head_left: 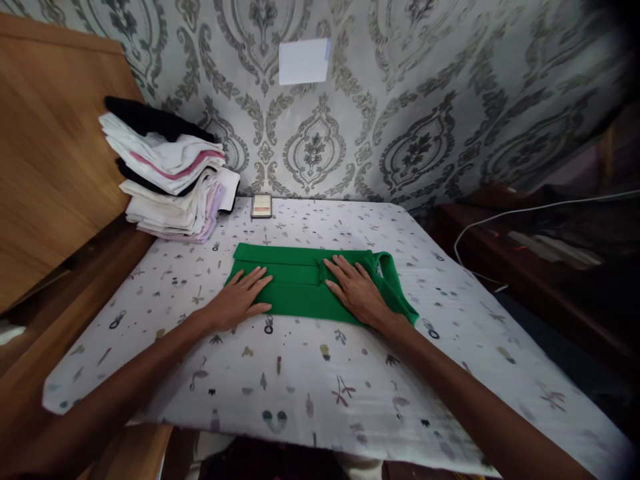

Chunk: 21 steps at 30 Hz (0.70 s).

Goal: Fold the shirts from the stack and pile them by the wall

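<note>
A green garment (300, 283), folded into a flat band, lies in the middle of a white patterned sheet (320, 373). My left hand (243, 297) rests flat on the garment's left end, fingers spread and pointing away from me. My right hand (357, 290) lies flat on its right part, fingers stretched out toward the left. A green strap loop (393, 273) sticks out past my right hand. Neither hand grips anything.
A stack of folded clothes (170, 177), white, pink and black, sits at the back left against a wooden panel (50, 147). A small card-like box (261, 205) stands near the patterned wall. A white cable (500, 220) runs over dark furniture on the right.
</note>
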### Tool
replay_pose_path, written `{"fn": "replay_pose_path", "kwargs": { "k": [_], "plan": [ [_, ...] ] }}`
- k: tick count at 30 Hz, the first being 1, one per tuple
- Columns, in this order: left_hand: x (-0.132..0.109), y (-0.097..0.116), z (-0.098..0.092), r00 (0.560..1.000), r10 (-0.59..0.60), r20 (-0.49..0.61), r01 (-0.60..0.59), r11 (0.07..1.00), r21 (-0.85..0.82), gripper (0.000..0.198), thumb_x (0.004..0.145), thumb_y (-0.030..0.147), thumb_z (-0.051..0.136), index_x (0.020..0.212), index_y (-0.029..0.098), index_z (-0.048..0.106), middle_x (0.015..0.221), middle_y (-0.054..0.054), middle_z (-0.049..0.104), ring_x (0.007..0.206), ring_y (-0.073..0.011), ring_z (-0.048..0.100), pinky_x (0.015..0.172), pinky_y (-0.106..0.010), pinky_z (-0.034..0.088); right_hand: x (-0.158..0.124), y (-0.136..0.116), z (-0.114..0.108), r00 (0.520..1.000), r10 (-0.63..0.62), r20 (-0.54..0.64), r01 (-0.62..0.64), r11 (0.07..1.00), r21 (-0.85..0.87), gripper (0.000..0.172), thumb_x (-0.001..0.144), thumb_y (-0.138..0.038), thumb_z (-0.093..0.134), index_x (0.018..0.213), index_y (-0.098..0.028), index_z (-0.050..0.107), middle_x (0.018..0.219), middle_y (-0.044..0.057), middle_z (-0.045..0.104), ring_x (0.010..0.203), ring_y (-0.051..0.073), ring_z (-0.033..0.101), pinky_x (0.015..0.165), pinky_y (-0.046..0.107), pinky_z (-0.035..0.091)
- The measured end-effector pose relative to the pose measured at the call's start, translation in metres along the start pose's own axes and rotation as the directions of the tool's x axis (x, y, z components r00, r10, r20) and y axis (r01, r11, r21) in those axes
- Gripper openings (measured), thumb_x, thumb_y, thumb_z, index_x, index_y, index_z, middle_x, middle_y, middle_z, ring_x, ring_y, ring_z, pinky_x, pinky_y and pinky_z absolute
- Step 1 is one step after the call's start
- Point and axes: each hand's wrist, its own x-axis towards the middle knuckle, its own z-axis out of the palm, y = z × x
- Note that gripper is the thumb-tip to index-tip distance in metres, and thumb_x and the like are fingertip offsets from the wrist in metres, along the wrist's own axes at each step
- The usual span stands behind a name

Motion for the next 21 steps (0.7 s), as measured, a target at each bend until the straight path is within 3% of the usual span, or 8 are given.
{"fn": "replay_pose_path", "kwargs": {
  "k": [2,4,6,9,12,14,18,21],
  "plan": [
    [0.007,-0.009,-0.014,0.992,-0.063,-0.109,0.05,0.991,-0.126,0.06,0.102,0.056,0.031,0.154,0.026,0.035,0.163,-0.009,0.034,0.149,-0.0269,0.031,0.118,-0.043,0.03,0.001,-0.018,-0.008,0.996,-0.022,-0.084,0.025,0.999,0.03,0.047,0.103,-0.039,0.037,0.144,-0.019,0.05,0.155,0.016,0.045,0.145,0.031,0.038,0.117,0.058,0.032],
    [0.021,-0.025,-0.031,0.937,-0.261,-0.231,0.209,0.951,-0.229,0.05,0.101,0.046,0.035,0.144,0.021,0.047,0.15,-0.012,0.05,0.137,-0.0256,0.048,0.108,-0.039,0.042,0.004,-0.051,-0.016,0.987,-0.087,-0.132,0.096,0.993,0.064,0.039,0.103,-0.035,0.04,0.133,-0.019,0.059,0.147,0.016,0.053,0.137,0.032,0.047,0.111,0.056,0.04],
    [0.04,-0.046,-0.047,0.832,-0.483,-0.274,0.414,0.868,-0.274,0.041,0.095,0.036,0.044,0.129,0.016,0.057,0.132,-0.013,0.062,0.121,-0.0252,0.058,0.099,-0.036,0.047,0.009,-0.094,-0.021,0.976,-0.201,-0.081,0.209,0.972,0.107,0.03,0.102,-0.032,0.043,0.119,-0.02,0.066,0.129,0.015,0.063,0.12,0.028,0.058,0.097,0.046,0.051],
    [0.067,-0.075,-0.057,0.73,-0.642,-0.234,0.585,0.764,-0.272,0.026,0.083,0.03,0.057,0.102,0.014,0.066,0.101,-0.011,0.07,0.101,-0.0266,0.065,0.085,-0.034,0.048,0.023,-0.158,-0.02,0.922,-0.378,0.085,0.367,0.923,0.117,0.02,0.098,-0.033,0.055,0.102,-0.018,0.068,0.108,0.013,0.066,0.106,0.026,0.06,0.083,0.037,0.055],
    [0.083,-0.088,-0.055,0.705,-0.685,-0.182,0.629,0.723,-0.285,0.016,0.075,0.034,0.066,0.075,0.018,0.063,0.073,-0.005,0.066,0.083,-0.025,0.065,0.07,-0.03,0.044,0.038,-0.198,-0.011,0.908,-0.379,0.181,0.367,0.925,0.095,0.029,0.093,-0.039,0.063,0.106,-0.014,0.064,0.108,0.014,0.065,0.105,0.028,0.06,0.08,0.039,0.056],
    [0.087,-0.088,-0.052,0.702,-0.696,-0.15,0.637,0.708,-0.304,0.019,0.071,0.035,0.07,0.066,0.02,0.06,0.062,-0.002,0.061,0.075,-0.0228,0.063,0.064,-0.029,0.039,0.046,-0.21,-0.004,0.913,-0.348,0.212,0.339,0.938,0.079,0.023,0.095,-0.031,0.06,0.107,-0.011,0.063,0.106,0.016,0.066,0.102,0.028,0.062,0.078,0.039,0.056],
    [0.088,-0.081,-0.051,0.702,-0.701,-0.125,0.628,0.692,-0.357,0.018,0.064,0.027,0.07,0.057,0.021,0.054,0.053,0.002,0.052,0.067,-0.0201,0.058,0.059,-0.028,0.035,0.053,-0.213,-0.002,0.92,-0.324,0.221,0.317,0.946,0.068,0.023,0.093,-0.006,0.045,0.106,-0.01,0.064,0.104,0.016,0.07,0.099,0.027,0.066,0.074,0.036,0.054],
    [0.089,-0.072,-0.058,0.699,-0.704,-0.126,0.607,0.677,-0.416,0.016,0.063,0.022,0.067,0.059,0.021,0.052,0.054,0.003,0.049,0.063,-0.0182,0.055,0.057,-0.027,0.035,0.053,-0.209,-0.012,0.942,-0.243,0.231,0.216,0.967,0.136,0.026,0.092,-0.006,0.044,0.107,-0.013,0.064,0.104,0.014,0.072,0.095,0.026,0.069,0.071,0.034,0.052]
  ]
}}
